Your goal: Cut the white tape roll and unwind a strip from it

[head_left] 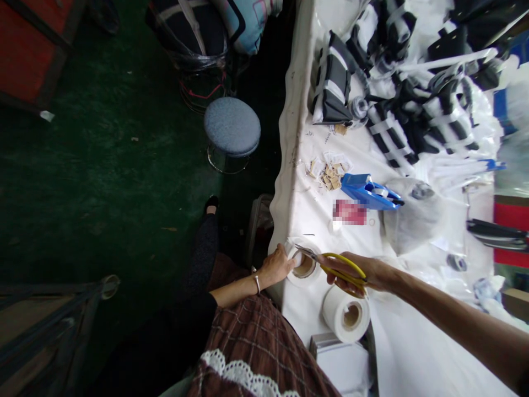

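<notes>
My right hand (374,271) grips a pair of scissors (344,263) by its yellow handles. The metal blades reach left over a white roll (314,274) with a cardboard core, standing near the table's edge. My left hand (279,267) is closed at the left side of that roll, fingers bent against its white material near the blade tips. Exactly how much of the material lies between those fingers is hidden. A second white roll (335,310) with a brown core lies just below, closer to my body.
The white-covered table (303,220) holds a blue tape dispenser (359,187), small tan tags (331,175) and black bundles wrapped with white strips (335,82). A stuffed plastic bag (413,220) stands beyond the dispenser. Left of the table, a round stool (232,125) stands on the green floor (124,182).
</notes>
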Available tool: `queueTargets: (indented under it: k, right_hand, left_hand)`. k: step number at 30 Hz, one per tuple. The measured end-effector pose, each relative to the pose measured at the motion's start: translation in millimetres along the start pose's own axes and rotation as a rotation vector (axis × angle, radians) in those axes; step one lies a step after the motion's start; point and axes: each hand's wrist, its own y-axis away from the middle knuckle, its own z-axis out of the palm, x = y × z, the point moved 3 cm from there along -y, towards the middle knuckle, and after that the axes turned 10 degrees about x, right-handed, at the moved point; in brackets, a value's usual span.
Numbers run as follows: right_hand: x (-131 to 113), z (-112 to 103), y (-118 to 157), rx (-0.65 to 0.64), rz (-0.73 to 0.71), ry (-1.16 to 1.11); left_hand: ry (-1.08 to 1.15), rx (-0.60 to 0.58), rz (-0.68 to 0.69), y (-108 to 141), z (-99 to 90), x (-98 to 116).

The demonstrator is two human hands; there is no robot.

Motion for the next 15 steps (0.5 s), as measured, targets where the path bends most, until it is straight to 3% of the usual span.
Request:
queueTargets:
  k: [9,15]
  right_hand:
    - [-22,1,6,-0.021,0.076,-0.042]
    - [-32,1,4,-0.018,0.203,-0.023]
  left_hand:
    - [-0.012,-0.008,0.017,1,-4.2,3]
    - [-0.031,-0.01,0.032,0,-1.6,2]
